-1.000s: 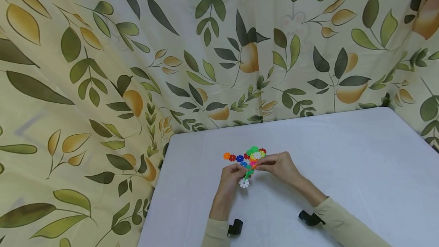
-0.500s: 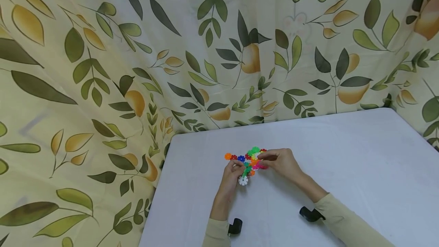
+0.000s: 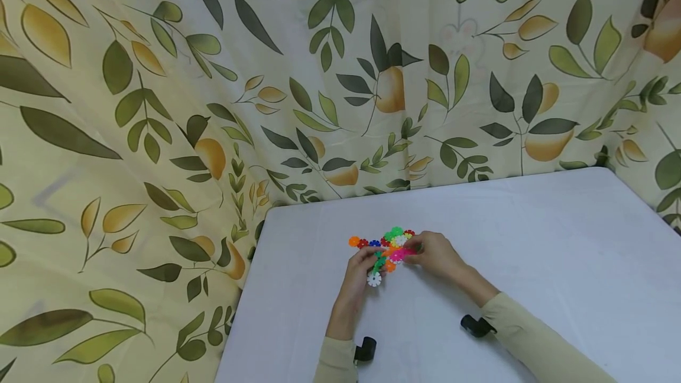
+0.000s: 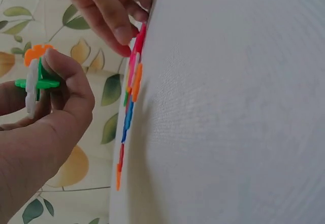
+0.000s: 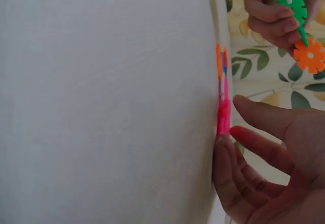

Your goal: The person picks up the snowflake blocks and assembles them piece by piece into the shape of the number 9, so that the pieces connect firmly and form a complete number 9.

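My left hand [image 3: 372,262] pinches a small joined cluster [image 3: 379,270] of snowflake discs: a white one, a green one and an orange one. The left wrist view shows that cluster [image 4: 34,76] held off the table between thumb and curled fingers. A flat pile of coloured discs [image 3: 391,242] lies on the white table [image 3: 532,241] just beyond. My right hand [image 3: 414,251] reaches into the pile, fingertips [image 5: 226,145] touching a pink disc [image 5: 223,117] that lies flat, thumb held apart. From the left wrist the pink disc [image 4: 138,41] shows under those fingers.
A leaf-patterned curtain [image 3: 213,105] hangs behind and to the left of the table. The table's left edge [image 3: 250,288] runs close to my left hand. Black wrist mounts [image 3: 366,349] sit on both sleeves.
My right hand has left the cluster held by my left hand and shifted slightly left and down onto the pink disc in the pile. The left hand has barely moved.
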Tool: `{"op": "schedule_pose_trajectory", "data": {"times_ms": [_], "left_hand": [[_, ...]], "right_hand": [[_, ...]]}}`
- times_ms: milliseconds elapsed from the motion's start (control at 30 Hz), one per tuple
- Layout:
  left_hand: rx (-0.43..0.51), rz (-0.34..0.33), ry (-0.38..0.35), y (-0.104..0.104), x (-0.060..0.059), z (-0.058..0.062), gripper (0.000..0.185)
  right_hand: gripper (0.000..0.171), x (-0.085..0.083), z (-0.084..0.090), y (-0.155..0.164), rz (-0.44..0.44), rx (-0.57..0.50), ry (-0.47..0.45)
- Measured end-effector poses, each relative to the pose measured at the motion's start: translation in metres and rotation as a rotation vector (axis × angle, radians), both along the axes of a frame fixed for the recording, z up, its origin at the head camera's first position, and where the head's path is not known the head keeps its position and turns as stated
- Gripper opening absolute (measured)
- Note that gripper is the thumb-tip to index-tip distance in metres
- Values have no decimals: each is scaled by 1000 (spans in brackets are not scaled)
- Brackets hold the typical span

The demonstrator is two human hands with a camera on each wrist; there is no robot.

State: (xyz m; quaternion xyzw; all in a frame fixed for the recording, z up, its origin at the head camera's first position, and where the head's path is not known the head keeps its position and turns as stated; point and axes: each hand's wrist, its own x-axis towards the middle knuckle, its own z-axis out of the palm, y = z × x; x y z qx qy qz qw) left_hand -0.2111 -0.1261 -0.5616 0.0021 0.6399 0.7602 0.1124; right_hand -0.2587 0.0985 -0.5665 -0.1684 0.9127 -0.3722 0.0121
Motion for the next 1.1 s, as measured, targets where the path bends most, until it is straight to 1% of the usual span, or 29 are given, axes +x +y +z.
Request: {"op": "schedule_pose_trajectory", "data": {"times_ms": [100, 233, 367, 500, 700, 833, 933, 1100], "left_hand": [[21, -1, -5, 1, 0, 0, 29], [8, -14, -12, 3, 0, 1, 34], [-31, -13, -21, 5, 1, 2, 41], [-53, -12, -37, 5, 1, 2, 45], [-59, -4, -44, 6, 1, 1, 42], [-59, 4, -48, 6, 2, 1, 43], [-53, 7, -54, 6, 1, 0, 44], [-37, -4, -48, 6, 1, 0, 45]], "right_hand": [[29, -2, -2, -2, -13, 29, 11], [25, -4, -5, -1, -30, 34, 30], [19, -4, -5, 0, -48, 1, 47], [14, -2, -3, 2, -55, -57, 31], [10, 3, 2, 5, -64, -188, -68], [13, 8, 8, 6, -83, -292, -138], [15, 11, 14, 6, -86, -391, -205], [19, 15, 21, 7, -72, -529, -303]]}}
